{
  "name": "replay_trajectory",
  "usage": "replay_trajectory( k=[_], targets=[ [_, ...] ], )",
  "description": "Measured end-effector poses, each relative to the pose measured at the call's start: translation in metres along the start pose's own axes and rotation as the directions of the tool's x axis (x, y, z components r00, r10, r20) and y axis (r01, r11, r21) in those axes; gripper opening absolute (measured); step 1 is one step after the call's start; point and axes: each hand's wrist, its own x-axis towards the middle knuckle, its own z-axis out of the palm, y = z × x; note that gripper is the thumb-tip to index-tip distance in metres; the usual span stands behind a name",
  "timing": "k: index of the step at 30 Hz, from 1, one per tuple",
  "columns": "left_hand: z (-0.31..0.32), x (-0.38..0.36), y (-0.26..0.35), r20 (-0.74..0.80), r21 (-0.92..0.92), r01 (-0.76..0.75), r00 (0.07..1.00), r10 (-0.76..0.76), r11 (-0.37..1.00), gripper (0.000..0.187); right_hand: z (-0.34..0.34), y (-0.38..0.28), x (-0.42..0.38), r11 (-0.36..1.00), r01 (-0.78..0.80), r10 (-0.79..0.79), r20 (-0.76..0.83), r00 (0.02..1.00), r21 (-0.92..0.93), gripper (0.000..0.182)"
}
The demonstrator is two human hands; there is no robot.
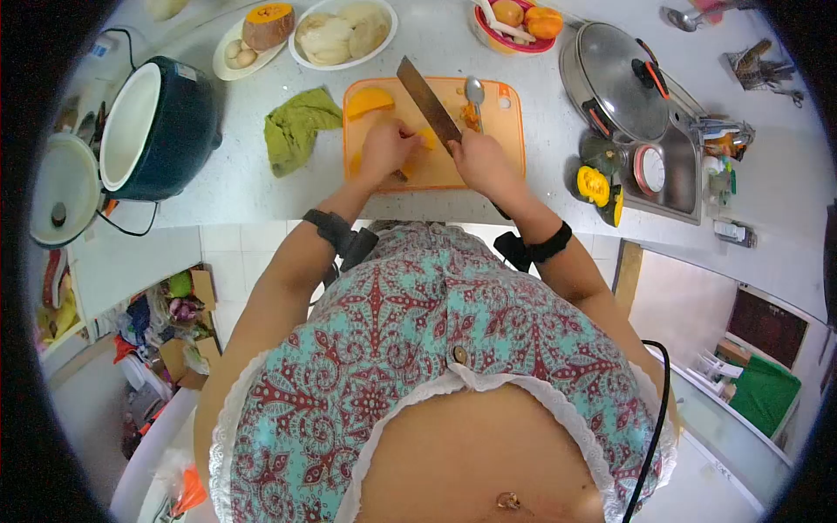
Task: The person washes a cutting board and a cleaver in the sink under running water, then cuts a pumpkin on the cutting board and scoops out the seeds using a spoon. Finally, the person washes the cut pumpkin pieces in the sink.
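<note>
An orange cutting board (506, 131) lies on the grey counter. My left hand (386, 148) presses down on an orange pumpkin piece (427, 138) near the board's middle. My right hand (479, 161) grips the handle of a large cleaver (427, 100), whose blade slants up and away over the board, its edge at the pumpkin piece. Another pumpkin wedge (370, 101) rests at the board's far left. A metal spoon (474, 91) and some scraps lie at the board's far right.
A green cloth (299, 125) lies left of the board. An open rice cooker (157, 126) stands far left. Plates with pumpkin (267, 24) and pale vegetables (342, 35), a red bowl (514, 26), a lidded pan (621, 83) and cut pumpkin halves (597, 185) by the sink surround it.
</note>
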Motion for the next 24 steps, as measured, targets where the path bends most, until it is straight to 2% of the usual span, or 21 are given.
replay_trajectory(
  k=[2, 4, 7, 10, 12, 14, 16, 18, 20, 24],
  targets=[
    [0.000, -0.001, 0.000, -0.012, -0.010, -0.018, 1.000, 0.018, 1.000, 0.030, -0.003, 0.000, -0.004, 0.994, 0.037, -0.034, 0.037, 0.999, -0.098, 0.032],
    [-0.007, -0.003, 0.006, -0.030, -0.017, -0.034, 0.999, 0.034, 0.999, 0.031, 0.002, 0.004, -0.006, 0.995, 0.039, -0.035, 0.045, 0.998, -0.091, 0.033],
    [-0.007, -0.004, 0.010, 0.060, -0.072, 0.067, 0.996, -0.063, 0.995, 0.030, 0.016, 0.012, -0.005, 0.994, 0.048, -0.040, 0.079, 0.996, -0.095, 0.034],
    [-0.001, -0.003, 0.003, 0.006, -0.064, 0.074, 0.997, -0.074, 0.995, 0.029, 0.025, 0.017, 0.001, 0.996, 0.053, -0.046, 0.090, 0.995, -0.077, 0.036],
    [0.000, -0.001, 0.001, 0.007, -0.095, 0.053, 0.999, -0.052, 0.994, 0.029, 0.024, 0.015, 0.008, 0.998, 0.045, -0.041, 0.074, 0.996, -0.052, 0.038],
    [-0.002, 0.000, 0.002, 0.029, -0.079, 0.047, 0.999, -0.045, 0.996, 0.029, 0.019, 0.009, 0.021, 0.982, 0.136, -0.107, 0.202, 0.974, -0.133, 0.040],
    [-0.005, 0.000, 0.003, 0.041, -0.061, 0.036, 0.999, -0.033, 0.997, 0.028, 0.041, 0.009, 0.039, 0.972, 0.142, -0.108, 0.182, 0.977, -0.186, 0.040],
    [-0.006, -0.004, 0.003, -0.026, -0.078, -0.058, 0.998, 0.056, 0.995, 0.025, 0.061, 0.017, 0.045, 0.959, 0.156, -0.118, 0.167, 0.979, -0.238, 0.041],
    [-0.011, -0.003, 0.004, -0.028, -0.114, -0.064, 0.998, 0.061, 0.991, 0.023, 0.072, 0.023, 0.050, 0.994, 0.064, -0.060, 0.051, 0.997, -0.090, 0.040],
    [-0.011, 0.004, -0.004, 0.027, -0.144, -0.117, 0.992, 0.122, 0.983, 0.018, 0.054, 0.023, 0.045, 1.000, 0.024, -0.024, 0.016, 1.000, -0.006, 0.040]
  ],
)
